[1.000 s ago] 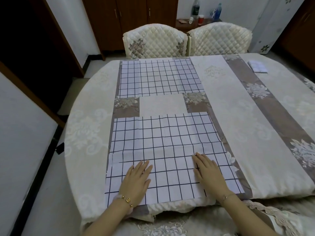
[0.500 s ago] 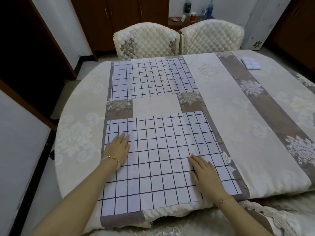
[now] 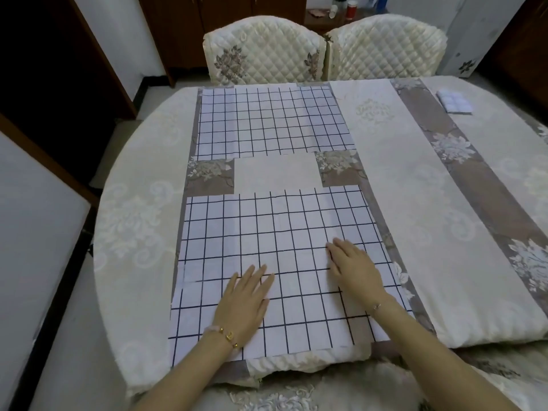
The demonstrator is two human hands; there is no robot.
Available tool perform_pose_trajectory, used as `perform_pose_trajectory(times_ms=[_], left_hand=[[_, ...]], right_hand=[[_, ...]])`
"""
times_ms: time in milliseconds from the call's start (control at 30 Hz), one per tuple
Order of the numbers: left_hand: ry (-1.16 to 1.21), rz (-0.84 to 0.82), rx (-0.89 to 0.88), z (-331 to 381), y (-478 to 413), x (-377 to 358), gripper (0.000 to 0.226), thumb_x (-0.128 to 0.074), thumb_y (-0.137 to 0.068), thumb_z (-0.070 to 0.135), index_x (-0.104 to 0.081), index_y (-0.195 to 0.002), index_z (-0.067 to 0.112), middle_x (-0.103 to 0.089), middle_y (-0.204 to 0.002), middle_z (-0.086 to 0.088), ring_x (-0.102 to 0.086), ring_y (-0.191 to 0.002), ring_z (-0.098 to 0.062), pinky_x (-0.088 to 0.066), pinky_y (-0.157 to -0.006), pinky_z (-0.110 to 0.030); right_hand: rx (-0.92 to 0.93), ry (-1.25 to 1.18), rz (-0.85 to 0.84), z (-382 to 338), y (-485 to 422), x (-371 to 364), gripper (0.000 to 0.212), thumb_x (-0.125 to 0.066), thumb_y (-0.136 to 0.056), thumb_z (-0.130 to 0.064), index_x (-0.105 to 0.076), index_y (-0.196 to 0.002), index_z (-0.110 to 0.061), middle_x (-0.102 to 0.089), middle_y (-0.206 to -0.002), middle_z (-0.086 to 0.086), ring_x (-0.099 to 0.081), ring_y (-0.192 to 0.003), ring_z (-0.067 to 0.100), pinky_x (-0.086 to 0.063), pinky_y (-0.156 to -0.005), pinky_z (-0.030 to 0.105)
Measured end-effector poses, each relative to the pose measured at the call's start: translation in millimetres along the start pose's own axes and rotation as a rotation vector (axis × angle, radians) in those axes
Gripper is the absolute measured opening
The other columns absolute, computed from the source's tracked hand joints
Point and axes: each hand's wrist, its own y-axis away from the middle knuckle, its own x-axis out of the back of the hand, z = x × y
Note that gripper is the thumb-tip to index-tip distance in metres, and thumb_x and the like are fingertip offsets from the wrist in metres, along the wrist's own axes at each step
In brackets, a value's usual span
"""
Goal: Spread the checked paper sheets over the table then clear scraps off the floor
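A white checked paper sheet (image 3: 267, 232) with dark grid lines lies flat on the near part of the round table (image 3: 133, 226). My left hand (image 3: 246, 301) rests palm down on its lower middle, fingers spread. My right hand (image 3: 353, 268) lies flat on the same sheet a little farther right and up. A second checked sheet (image 3: 272, 123) lies spread at the far side of the table, apart from the near one. A small folded checked piece (image 3: 455, 102) sits at the far right of the table. No scraps show on the visible floor.
The table wears a cream cloth with brown floral bands (image 3: 474, 173). Two quilted cream chairs (image 3: 261, 51) (image 3: 385, 46) stand at the far edge. A seat cushion (image 3: 296, 393) is right below me. Bare floor (image 3: 59, 336) runs along the left, beside a dark doorway.
My left hand slid out to the sheet's left edge, then came back to the lower middle. My right hand stayed on the sheet's right part. The view moved closer.
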Motion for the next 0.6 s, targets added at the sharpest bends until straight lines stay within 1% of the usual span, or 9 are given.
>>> perform_pose_trajectory(times_ms=[67, 133, 200, 300, 333, 433, 533, 600], left_hand=[[-0.002, -0.05, 0.008, -2, 2, 3, 0.045, -0.016, -0.098, 0.034, -0.043, -0.133, 0.025, -0.053, -0.138, 0.002, -0.053, -0.124, -0.018, -0.023, -0.106, -0.036], [0.013, -0.11, 0.018, -3, 4, 6, 0.052, -0.006, -0.099, 0.036, -0.043, -0.134, 0.026, -0.052, -0.139, 0.003, -0.052, -0.126, -0.017, -0.023, -0.106, -0.036], [0.01, -0.119, 0.024, -3, 4, 6, 0.054, -0.007, -0.098, 0.037, -0.046, -0.134, 0.027, -0.052, -0.139, 0.003, -0.052, -0.126, -0.017, -0.023, -0.106, -0.035], [-0.011, -0.127, 0.014, -3, 2, 4, 0.048, -0.021, -0.096, 0.043, -0.047, -0.133, 0.027, -0.052, -0.139, 0.005, -0.052, -0.125, -0.016, -0.021, -0.106, -0.035], [-0.019, -0.148, 0.014, -3, 2, 4, 0.049, -0.022, -0.095, 0.045, -0.046, -0.133, 0.028, -0.051, -0.139, 0.005, -0.052, -0.126, -0.015, -0.018, -0.108, -0.034], [-0.017, -0.229, 0.035, -3, 2, 5, 0.056, -0.011, -0.095, 0.051, -0.044, -0.134, 0.029, -0.05, -0.14, 0.007, -0.049, -0.127, -0.013, -0.006, -0.111, -0.032], [0.004, -0.272, 0.027, -3, 2, 7, 0.059, -0.009, -0.095, 0.052, -0.048, -0.133, 0.029, -0.051, -0.139, 0.008, -0.051, -0.125, -0.013, -0.005, -0.111, -0.031], [-0.007, -0.26, 0.005, -2, 1, 7, 0.062, -0.007, -0.095, 0.052, -0.054, -0.129, 0.03, -0.054, -0.136, 0.008, -0.056, -0.121, -0.014, -0.004, -0.11, -0.031]], right_hand=[[-0.013, 0.003, -0.021, 10, -33, 9, 0.032, -0.046, -0.093, -0.016, -0.058, -0.121, -0.009, -0.054, -0.135, 0.009, -0.049, -0.126, 0.029, -0.044, -0.097, 0.046], [-0.064, -0.026, -0.032, 21, -60, 16, 0.035, -0.043, -0.095, -0.015, -0.053, -0.127, -0.007, -0.048, -0.14, 0.01, -0.043, -0.129, 0.028, -0.04, -0.102, 0.045], [-0.102, -0.058, -0.052, 28, -74, 19, 0.04, -0.042, -0.095, -0.016, -0.047, -0.134, -0.007, -0.04, -0.148, 0.01, -0.036, -0.135, 0.028, -0.035, -0.108, 0.044], [-0.1, -0.063, -0.081, 31, -76, 22, 0.045, -0.043, -0.095, -0.015, -0.041, -0.139, -0.008, -0.034, -0.151, 0.008, -0.031, -0.139, 0.025, -0.032, -0.111, 0.044], [-0.092, -0.064, -0.093, 30, -73, 24, 0.046, -0.043, -0.094, -0.014, -0.04, -0.14, -0.007, -0.035, -0.151, 0.009, -0.032, -0.138, 0.025, -0.032, -0.11, 0.043], [-0.111, -0.147, -0.088, 23, -56, 37, 0.043, -0.042, -0.094, -0.01, -0.041, -0.137, -0.005, -0.045, -0.142, 0.013, -0.044, -0.128, 0.027, -0.038, -0.104, 0.036], [-0.214, -0.264, -0.041, 18, -22, 53, 0.042, -0.043, -0.097, -0.017, -0.043, -0.139, -0.012, -0.056, -0.132, 0.009, -0.056, -0.113, 0.024, -0.042, -0.086, 0.028], [-0.283, -0.348, -0.016, 19, 10, 64, 0.035, -0.044, -0.096, -0.02, -0.053, -0.131, -0.016, -0.063, -0.123, 0.006, -0.06, -0.106, 0.022, -0.044, -0.084, 0.028]])
